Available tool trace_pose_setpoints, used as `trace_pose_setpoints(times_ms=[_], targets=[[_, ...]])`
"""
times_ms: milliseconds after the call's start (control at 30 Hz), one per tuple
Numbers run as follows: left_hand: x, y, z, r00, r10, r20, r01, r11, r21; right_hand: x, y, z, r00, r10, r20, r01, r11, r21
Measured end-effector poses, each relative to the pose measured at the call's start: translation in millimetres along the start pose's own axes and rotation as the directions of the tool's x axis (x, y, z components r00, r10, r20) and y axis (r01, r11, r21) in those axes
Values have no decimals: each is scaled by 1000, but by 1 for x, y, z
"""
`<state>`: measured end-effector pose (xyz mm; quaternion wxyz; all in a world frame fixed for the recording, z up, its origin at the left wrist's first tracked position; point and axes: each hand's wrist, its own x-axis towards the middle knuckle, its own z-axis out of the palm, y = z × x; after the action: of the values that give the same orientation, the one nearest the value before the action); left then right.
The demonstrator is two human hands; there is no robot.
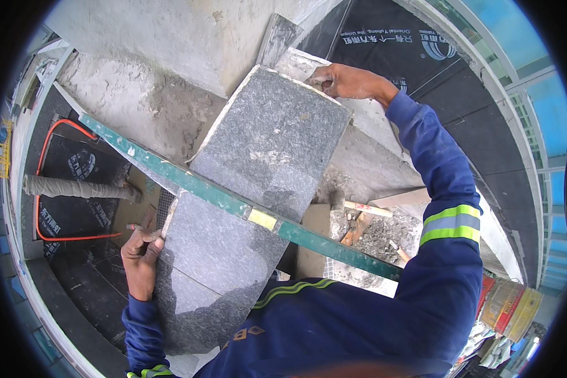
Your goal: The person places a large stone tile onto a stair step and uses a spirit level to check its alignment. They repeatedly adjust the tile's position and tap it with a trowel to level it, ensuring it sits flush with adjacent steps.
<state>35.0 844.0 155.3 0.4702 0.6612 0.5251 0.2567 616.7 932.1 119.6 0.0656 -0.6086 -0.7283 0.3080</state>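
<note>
Grey speckled stone slabs slope across the middle: a far slab with a pale mortar-coated edge, and a nearer slab with dark wet patches. Across them lies a long green level with a yellowish vial window. My left hand is closed at the near slab's left edge, thumb and fingers pinched together; a small pale, reddish-tipped thing shows by the fingers. At the far slab's far right corner, my right hand has its fingers curled against the edge. What its fingertips hold, if anything, is hidden.
Mortar covers the ledge at left, beside a concrete wall. An orange hose and a wrapped pipe lie left. A wooden-handled tool rests among rubble at right. Black membrane covers the far surface.
</note>
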Motion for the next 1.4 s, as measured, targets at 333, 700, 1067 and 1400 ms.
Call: trace_pose_setpoints(times_ms=[333,700,1067,1400], targets=[[0,0,0,1000,22,-8,-22,1000,19,4,-19,-4,995,-95,-39,95,995,-11],[-1,3,2,999,30,-13,-30,999,-13,-1,-34,-10,998,-42,36,43,998,-36],[1,5,4,999,42,-28,-42,999,16,1,-22,2,964,-199,-175,155,959,-236],[-1,-1,4,999,48,-21,-49,998,-37,7,-28,-2,960,-226,-166,171,941,-293]])
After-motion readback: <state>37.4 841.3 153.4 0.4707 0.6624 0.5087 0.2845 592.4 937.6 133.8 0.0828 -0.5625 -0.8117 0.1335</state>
